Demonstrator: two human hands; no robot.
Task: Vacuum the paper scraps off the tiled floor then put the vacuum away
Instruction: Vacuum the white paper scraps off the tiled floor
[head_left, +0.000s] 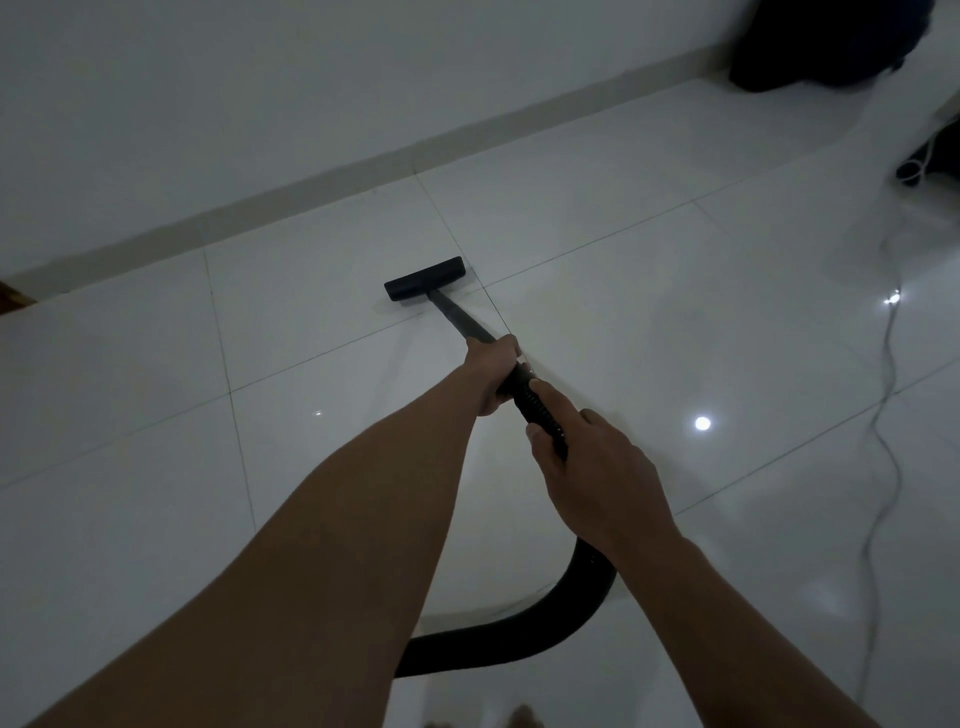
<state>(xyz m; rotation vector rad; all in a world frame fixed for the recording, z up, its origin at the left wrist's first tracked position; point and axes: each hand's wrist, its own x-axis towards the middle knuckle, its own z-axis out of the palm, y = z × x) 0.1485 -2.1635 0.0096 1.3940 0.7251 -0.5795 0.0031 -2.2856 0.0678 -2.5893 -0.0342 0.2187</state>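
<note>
Black plastic vacuum wand (457, 317) is gripped by both closed hands, left hand (491, 374) farther, right hand (587, 467) nearer; its flat floor head (424, 278) lies beyond on glossy white tiled floor (623, 249), scraps unseen.

Both bare arms reach forward, left hand (491, 375) ahead of right hand (597, 478), fingers curled closed.

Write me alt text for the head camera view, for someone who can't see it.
Two bare hands grip a black vacuum wand, the left hand ahead of the right hand, with the floor nozzle resting on dim, glossy white floor tiles near the wall. A black hose curves back below the arms, and a thin cord trails along the right.
</note>
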